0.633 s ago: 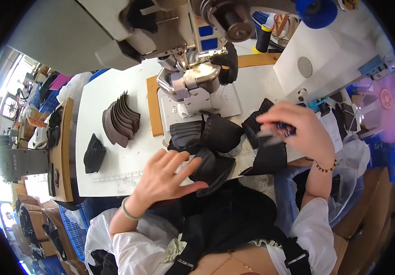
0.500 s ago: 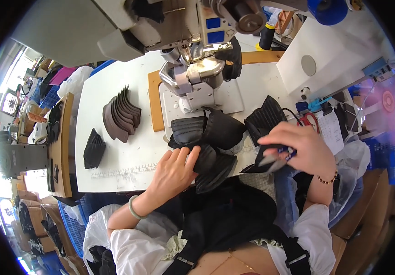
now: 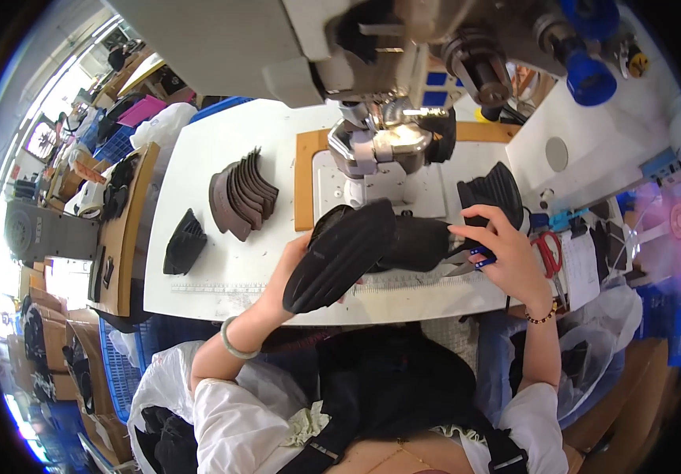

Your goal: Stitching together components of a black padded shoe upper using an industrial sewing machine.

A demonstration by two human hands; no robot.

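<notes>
My left hand (image 3: 291, 265) is closed around a black ribbed, stitched piece (image 3: 342, 254), lifted and tilted over the table's front edge. Its fingers are mostly hidden behind the piece. Joined to or overlapping it on the right is a smooth black piece (image 3: 419, 243); I cannot tell which. My right hand (image 3: 506, 257) holds small thread snips (image 3: 479, 257) with blue handles in its palm, blades pointing left. Its index fingertip reaches the right edge of the smooth piece. Just beyond that hand, another black ribbed piece (image 3: 497, 192) lies on the table.
A sewing machine (image 3: 380, 146) stands over the white table (image 3: 198, 178). A fanned stack of brown curved pieces (image 3: 241, 196) and a black piece (image 3: 185, 245) lie left. Red-handled scissors (image 3: 547, 254) lie right. Plastic-lined bins (image 3: 593, 340) flank me.
My left hand has lifted and turned the black pieces, so the ribbed one now faces up. My right hand has shifted to their right edge, still holding the snips. The view has shifted somewhat.
</notes>
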